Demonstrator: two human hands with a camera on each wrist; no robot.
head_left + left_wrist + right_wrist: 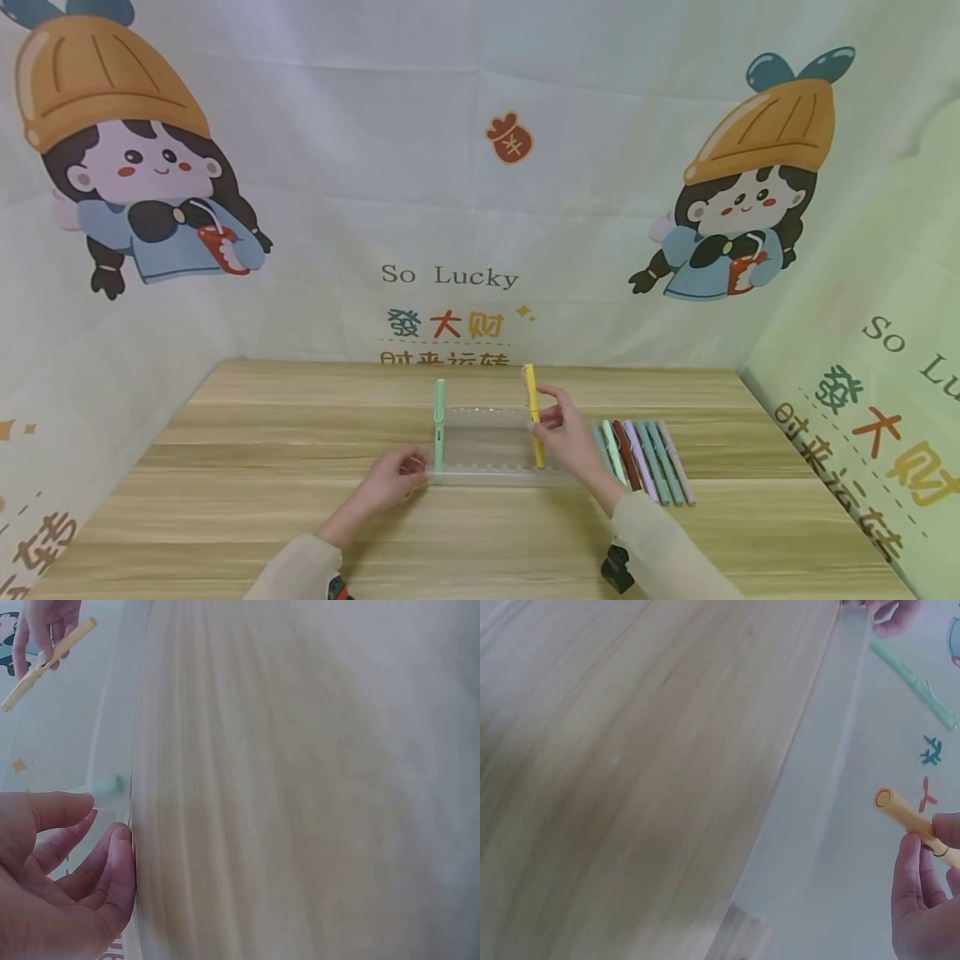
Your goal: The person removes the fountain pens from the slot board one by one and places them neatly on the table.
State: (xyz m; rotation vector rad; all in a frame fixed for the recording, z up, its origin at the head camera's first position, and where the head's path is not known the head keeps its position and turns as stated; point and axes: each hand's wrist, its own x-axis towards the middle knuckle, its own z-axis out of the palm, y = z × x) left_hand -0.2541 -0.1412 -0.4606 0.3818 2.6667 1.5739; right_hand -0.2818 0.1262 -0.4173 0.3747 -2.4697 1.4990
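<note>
A clear pen rack [487, 477] with notched rails stands on the table. At its left end a mint-green pen [439, 425] stands upright. My left hand [397, 477] holds that same end with bent fingers; how firmly is hard to see. Toward the rack's right end, my right hand [566, 437] pinches a yellow pen [532, 396] between thumb and fingers. The yellow pen is nearly upright, its lower end close to the front rail; whether it touches the rail I cannot tell. In the right wrist view the end of the yellow pen [900, 808] points away from the fingers.
Right of the rack, several pens [648, 462] in teal, mint, dark red, lilac and pinkish grey lie side by side on the wooden table [300, 417]. A printed cloth backdrop [337, 167] rises behind the table and along both sides.
</note>
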